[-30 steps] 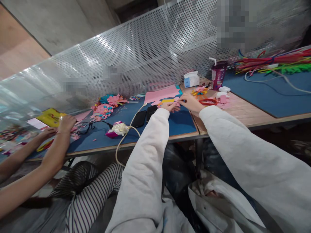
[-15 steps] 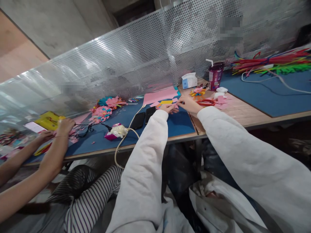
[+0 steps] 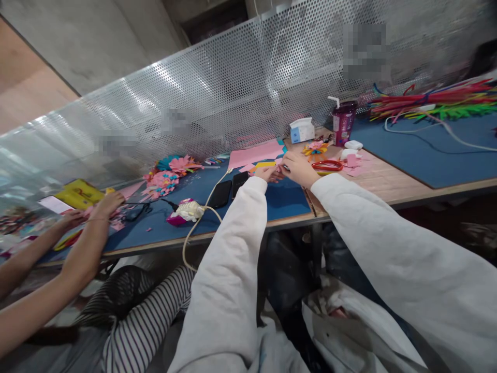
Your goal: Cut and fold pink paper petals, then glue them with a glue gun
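My left hand [image 3: 267, 173] and my right hand [image 3: 298, 168] meet over the blue mat [image 3: 287, 199]. Between their fingertips is a small piece of pink paper [image 3: 278, 167], mostly covered by the fingers. Both hands are closed in a pinch on it. Just behind my left hand lie yellow paper [image 3: 265, 164] and a sheet of pink paper [image 3: 254, 154]. Red-handled scissors [image 3: 328, 166] rest to the right of my right hand. A paper flower [image 3: 315, 147] sits beyond them.
Two dark phones [image 3: 221, 194] and a white power strip [image 3: 189, 211] with its cable lie to my left. A co-worker's hands [image 3: 106, 204] work farther left near paper flowers [image 3: 163, 182]. A purple cup [image 3: 344, 123] and a tissue pack [image 3: 302, 130] stand at the back.
My right hand has moved slightly left, its fingers closing in against those of my left hand at the pink paper. The co-worker's hand has shifted a little.
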`<action>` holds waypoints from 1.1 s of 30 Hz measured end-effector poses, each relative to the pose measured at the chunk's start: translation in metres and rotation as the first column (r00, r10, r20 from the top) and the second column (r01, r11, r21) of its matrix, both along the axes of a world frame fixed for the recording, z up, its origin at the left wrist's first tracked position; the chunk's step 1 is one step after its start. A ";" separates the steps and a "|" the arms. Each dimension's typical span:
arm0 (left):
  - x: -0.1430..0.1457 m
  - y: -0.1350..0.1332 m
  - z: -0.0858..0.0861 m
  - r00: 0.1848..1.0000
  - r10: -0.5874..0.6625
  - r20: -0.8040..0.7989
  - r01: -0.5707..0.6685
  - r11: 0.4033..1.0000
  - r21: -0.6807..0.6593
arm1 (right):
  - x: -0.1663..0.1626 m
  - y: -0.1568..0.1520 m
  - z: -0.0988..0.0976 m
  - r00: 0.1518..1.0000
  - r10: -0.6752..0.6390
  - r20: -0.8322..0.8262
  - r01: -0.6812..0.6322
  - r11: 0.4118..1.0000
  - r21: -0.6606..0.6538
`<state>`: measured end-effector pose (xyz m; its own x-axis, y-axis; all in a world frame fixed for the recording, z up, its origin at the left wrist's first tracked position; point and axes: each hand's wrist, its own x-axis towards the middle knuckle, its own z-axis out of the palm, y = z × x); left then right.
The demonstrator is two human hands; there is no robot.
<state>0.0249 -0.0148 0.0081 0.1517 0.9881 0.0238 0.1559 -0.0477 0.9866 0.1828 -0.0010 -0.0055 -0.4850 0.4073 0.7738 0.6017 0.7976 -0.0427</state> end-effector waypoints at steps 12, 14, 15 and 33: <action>0.001 0.006 -0.006 1.000 -0.003 0.008 0.003 0.999 0.033 | -0.001 0.003 -0.004 0.993 0.050 -0.111 -0.054 0.998 -0.029; 0.000 0.005 -0.006 1.000 -0.006 0.005 0.006 0.998 0.056 | -0.002 0.003 -0.003 0.994 0.040 -0.097 -0.043 0.999 -0.028; 0.000 0.004 -0.007 1.000 -0.009 0.004 0.008 0.998 0.065 | -0.002 0.002 -0.003 0.995 0.037 -0.092 -0.040 0.999 -0.027; 0.001 -0.002 -0.003 0.998 -0.018 -0.057 0.021 0.999 0.043 | -0.003 0.003 -0.004 0.996 0.047 -0.077 -0.051 0.998 -0.042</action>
<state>0.0261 -0.0168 0.0050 0.1733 0.9832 0.0574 0.2105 -0.0940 0.9731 0.1797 0.0024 -0.0092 -0.4461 0.4184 0.7911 0.5556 0.8225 -0.1217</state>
